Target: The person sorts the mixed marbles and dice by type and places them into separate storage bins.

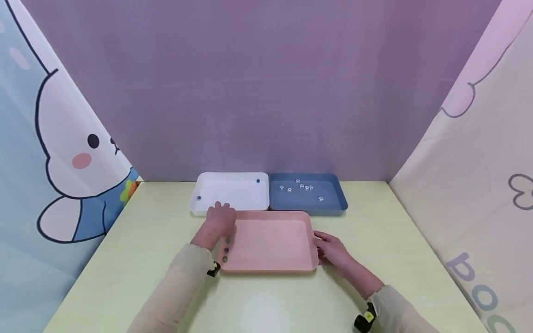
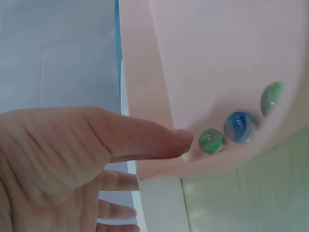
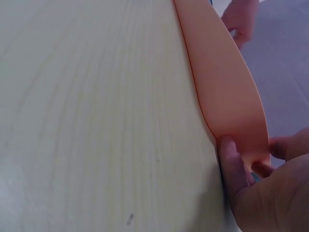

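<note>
A pink tray point(image 1: 272, 240) lies between my hands on the table. My left hand point(image 1: 220, 218) is at its far left corner, the thumb point(image 2: 159, 142) over the wall inside and the other fingers outside it. Beside the thumb sits a green marble point(image 2: 211, 141), then a blue-swirled marble point(image 2: 240, 125) and another green marble point(image 2: 272, 98), lined along the left wall. A green sliver shows under the thumb tip, mostly hidden. My right hand point(image 1: 333, 249) grips the tray's right side, thumb point(image 3: 231, 159) along the wall.
Behind the pink tray, a white tray point(image 1: 229, 189) holds a dark blue marble point(image 1: 258, 181) and another blue marble point(image 1: 199, 198). Right next to it, a blue-grey tray point(image 1: 333, 206) contains several small clear or white dice. A purple cloth point(image 1: 266, 92) hangs behind the table.
</note>
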{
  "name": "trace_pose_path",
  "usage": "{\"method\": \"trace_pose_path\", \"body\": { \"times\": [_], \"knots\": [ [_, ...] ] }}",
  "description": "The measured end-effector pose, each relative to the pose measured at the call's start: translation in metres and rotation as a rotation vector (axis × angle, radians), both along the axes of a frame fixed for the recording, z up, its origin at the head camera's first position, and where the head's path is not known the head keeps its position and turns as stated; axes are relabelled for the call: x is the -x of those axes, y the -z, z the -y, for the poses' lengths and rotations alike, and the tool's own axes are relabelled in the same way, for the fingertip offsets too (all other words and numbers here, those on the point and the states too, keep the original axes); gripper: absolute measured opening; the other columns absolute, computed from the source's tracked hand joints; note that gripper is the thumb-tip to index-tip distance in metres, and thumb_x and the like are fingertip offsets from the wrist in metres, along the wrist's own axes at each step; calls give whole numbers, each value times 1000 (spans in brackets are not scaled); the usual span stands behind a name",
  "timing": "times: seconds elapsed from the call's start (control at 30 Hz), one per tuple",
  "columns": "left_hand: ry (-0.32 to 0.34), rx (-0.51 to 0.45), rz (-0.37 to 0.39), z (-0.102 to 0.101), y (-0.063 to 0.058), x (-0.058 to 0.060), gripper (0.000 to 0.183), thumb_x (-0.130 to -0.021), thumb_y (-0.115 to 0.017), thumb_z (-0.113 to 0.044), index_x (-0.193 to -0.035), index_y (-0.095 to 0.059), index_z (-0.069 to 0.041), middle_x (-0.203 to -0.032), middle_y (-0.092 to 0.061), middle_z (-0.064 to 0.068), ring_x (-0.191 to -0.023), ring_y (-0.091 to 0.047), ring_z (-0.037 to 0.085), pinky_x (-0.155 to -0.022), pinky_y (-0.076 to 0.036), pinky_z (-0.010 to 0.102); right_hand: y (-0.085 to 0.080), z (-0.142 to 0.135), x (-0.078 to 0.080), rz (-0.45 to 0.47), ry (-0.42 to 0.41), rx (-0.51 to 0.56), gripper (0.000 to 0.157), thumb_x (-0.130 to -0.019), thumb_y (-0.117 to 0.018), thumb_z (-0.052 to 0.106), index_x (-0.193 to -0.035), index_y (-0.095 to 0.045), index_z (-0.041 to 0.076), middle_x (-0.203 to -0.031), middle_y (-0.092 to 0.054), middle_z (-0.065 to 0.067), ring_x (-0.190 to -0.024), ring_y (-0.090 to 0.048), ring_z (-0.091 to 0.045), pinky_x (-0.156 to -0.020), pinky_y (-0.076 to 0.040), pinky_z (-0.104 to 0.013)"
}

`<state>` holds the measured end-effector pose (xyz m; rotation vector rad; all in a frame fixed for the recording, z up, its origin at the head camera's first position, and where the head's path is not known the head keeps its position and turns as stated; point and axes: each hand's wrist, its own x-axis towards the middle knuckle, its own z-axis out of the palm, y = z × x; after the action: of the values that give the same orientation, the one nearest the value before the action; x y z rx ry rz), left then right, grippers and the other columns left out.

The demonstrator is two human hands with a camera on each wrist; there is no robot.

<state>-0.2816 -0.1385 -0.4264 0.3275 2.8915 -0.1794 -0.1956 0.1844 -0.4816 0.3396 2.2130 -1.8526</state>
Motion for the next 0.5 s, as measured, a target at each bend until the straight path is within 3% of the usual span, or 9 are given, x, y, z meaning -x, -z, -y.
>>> {"method": "trace_pose_path", "body": {
  "times": [0.13, 0.23, 0.37, 0.5],
  "knots": [
    [11, -17, 47, 0, -2, 1, 21, -79, -77, -20, -97, -70, -10, -100, -55, 9, -98, -44, 30, -88, -45, 48, 0, 0, 1, 7, 0, 3, 44, -99, -55, 20, -141, -50, 4, -95, -66, -14, -74, -61, -21, -61, -54, -32],
    [30, -88, 65, 2, -4, 1, 5, -82, -73, -18, -83, -69, -15, -95, -54, 4, -100, -45, 30, -89, -43, 48, 2, 0, 1, 5, 4, 11, 44, -99, -56, 19, -140, -50, 4, -93, -66, -14, -73, -61, -20, -60, -54, -31],
    [96, -221, 52, 6, -5, 3, 14, -81, -71, -16, -69, -66, -21, -84, -55, -2, -106, -47, 29, -86, -42, 45, 1, 0, 1, 1, 3, 12, 45, -99, -55, 19, -140, -50, 3, -93, -66, -14, -73, -62, -20, -60, -54, -32],
    [188, -382, 41, 8, -5, 9, 13, -83, -70, -20, -71, -67, -23, -83, -57, -5, -90, -53, 21, -76, -46, 38, 0, 0, 1, 2, 1, 10, 45, -99, -55, 19, -141, -49, 3, -95, -66, -14, -74, -62, -21, -61, -55, -33]
  ]
}}
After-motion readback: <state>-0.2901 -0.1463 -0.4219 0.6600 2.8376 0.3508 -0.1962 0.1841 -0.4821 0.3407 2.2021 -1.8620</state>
